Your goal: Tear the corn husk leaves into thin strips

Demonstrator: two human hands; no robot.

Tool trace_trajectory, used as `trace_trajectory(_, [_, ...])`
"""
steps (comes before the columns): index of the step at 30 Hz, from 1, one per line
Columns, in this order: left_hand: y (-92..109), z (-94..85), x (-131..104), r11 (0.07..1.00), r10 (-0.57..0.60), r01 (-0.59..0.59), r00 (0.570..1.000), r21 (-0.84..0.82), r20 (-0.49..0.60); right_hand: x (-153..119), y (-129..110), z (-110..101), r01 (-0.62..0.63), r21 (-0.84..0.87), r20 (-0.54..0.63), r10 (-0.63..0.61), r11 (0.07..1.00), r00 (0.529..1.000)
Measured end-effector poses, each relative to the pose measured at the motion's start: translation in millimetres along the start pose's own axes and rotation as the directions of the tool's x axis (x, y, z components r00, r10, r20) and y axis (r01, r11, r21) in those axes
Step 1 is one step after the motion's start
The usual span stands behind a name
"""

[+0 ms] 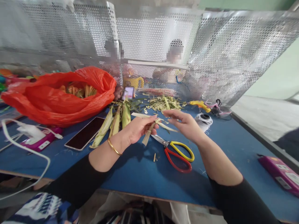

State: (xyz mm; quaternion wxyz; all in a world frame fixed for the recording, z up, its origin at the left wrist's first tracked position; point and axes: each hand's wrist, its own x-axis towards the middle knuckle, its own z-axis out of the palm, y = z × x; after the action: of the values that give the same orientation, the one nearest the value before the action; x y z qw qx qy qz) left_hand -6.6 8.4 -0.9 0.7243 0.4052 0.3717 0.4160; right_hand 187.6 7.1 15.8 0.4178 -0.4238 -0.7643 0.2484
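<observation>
My left hand is closed on a small bundle of pale corn husk strips, whose ends stick out several ways. Just right of it, my right hand is raised with its fingers apart, close to the strip ends, and nothing shows in its grasp. Below both hands lie scissors with one red and one yellow handle, blades pointing toward the husk strips. A short husk scrap rests left of the scissors. Several ears of corn in their husks lie to the left of my left hand.
A red plastic bag with husk-coloured pieces inside fills the left. Nearby are a phone and a purple power strip. Husk scraps, a yellow glue gun and white thread lie farther back, before a perforated metal screen.
</observation>
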Motion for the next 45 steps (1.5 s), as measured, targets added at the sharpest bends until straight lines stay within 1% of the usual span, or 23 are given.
trace_trajectory(3, [-2, 1.6, -2, 1.0, -0.002, 0.002, 1.0, 0.003, 0.011, 0, 6, 8, 0.032, -0.037, 0.115, -0.028, 0.999, 0.993])
trace_trajectory(5, [-4, 3.3, -2, 1.0, 0.0, 0.0, 1.0, 0.019, -0.013, -1, 7, 13, 0.081, -0.09, 0.15, -0.067, 0.993, 0.986])
trace_trajectory(8, [-5, 6.0, -3, 0.997, 0.013, -0.01, 0.999, 0.074, -0.04, -2, 5, 15, 0.205, -0.27, 0.141, -0.172, 0.941, 0.975])
trace_trajectory(11, [-5, 7.8, -3, 0.992, 0.012, -0.009, 1.0, 0.122, -0.022, -3, 3, 13, 0.286, -0.466, 0.119, -0.261, 0.837, 0.958])
trace_trajectory(14, [-5, 8.0, -3, 0.987, 0.016, -0.019, 1.0, 0.162, 0.016, -5, 2, 12, 0.3, -0.568, 0.091, -0.304, 0.766, 0.948])
trace_trajectory(17, [-4, 6.3, -3, 0.978, 0.027, -0.041, 0.997, 0.202, 0.068, -7, 1, 14, 0.304, -0.634, 0.06, -0.347, 0.711, 0.936])
trace_trajectory(20, [-4, 4.1, -2, 0.974, 0.016, -0.035, 0.996, 0.223, 0.085, -8, -1, 16, 0.318, -0.681, 0.059, -0.382, 0.66, 0.922])
trace_trajectory(23, [-6, 3.1, -1, 0.971, -0.003, -0.021, 0.995, 0.238, 0.1, -8, -1, 17, 0.31, -0.714, 0.058, -0.388, 0.627, 0.92])
trace_trajectory(25, [-6, 3.3, -1, 0.97, -0.008, -0.016, 0.995, 0.242, 0.097, -8, 0, 19, 0.286, -0.73, 0.046, -0.373, 0.62, 0.927])
trace_trajectory(28, [-5, 4.1, -1, 0.972, -0.025, 0.009, 0.997, 0.234, 0.068, -8, 3, 22, 0.235, -0.738, 0.018, -0.329, 0.633, 0.944])
trace_trajectory(30, [-4, 4.4, -2, 0.974, -0.06, 0.048, 0.997, 0.22, 0.048, -8, 4, 22, 0.216, -0.714, 0.004, -0.304, 0.666, 0.953])
trace_trajectory(31, [-4, 4.4, -2, 0.976, -0.072, 0.063, 0.997, 0.206, 0.035, -7, 4, 21, 0.207, -0.69, -0.014, -0.299, 0.693, 0.954])
trace_trajectory(33, [-3, 4.0, -1, 0.983, -0.079, 0.079, 0.997, 0.164, -0.007, -5, 2, 18, 0.163, -0.616, -0.098, -0.28, 0.77, 0.955])
trace_trajectory(35, [-2, 3.1, 0, 0.991, -0.071, 0.078, 0.995, 0.107, -0.063, -4, 0, 13, 0.071, -0.508, -0.191, -0.193, 0.858, 0.963])
trace_trajectory(36, [-1, 2.5, 0, 0.994, -0.071, 0.078, 0.994, 0.078, -0.089, -4, -1, 11, 0.016, -0.447, -0.199, -0.117, 0.895, 0.973])
trace_trajectory(37, [-1, 1.9, 1, 0.995, -0.074, 0.08, 0.991, 0.052, -0.108, -3, -2, 10, -0.037, -0.386, -0.169, -0.032, 0.922, 0.985])
trace_trajectory(38, [0, 1.2, 2, 0.996, -0.079, 0.083, 0.99, 0.033, -0.118, -3, -3, 10, -0.082, -0.332, -0.106, 0.049, 0.94, 0.993])
trace_trajectory(40, [-1, 0.2, 3, 0.997, -0.071, 0.073, 0.991, 0.017, -0.118, -4, -3, 12, -0.134, -0.255, 0.047, 0.151, 0.958, 0.987])
trace_trajectory(42, [-2, 0.2, 3, 0.999, -0.036, 0.04, 0.993, 0.033, -0.113, -4, -2, 16, -0.144, -0.208, 0.146, 0.177, 0.967, 0.973])
trace_trajectory(45, [-6, 1.7, 4, 0.998, 0.008, 0.0, 0.993, 0.06, -0.121, -5, -1, 21, -0.138, -0.176, 0.177, 0.17, 0.975, 0.969])
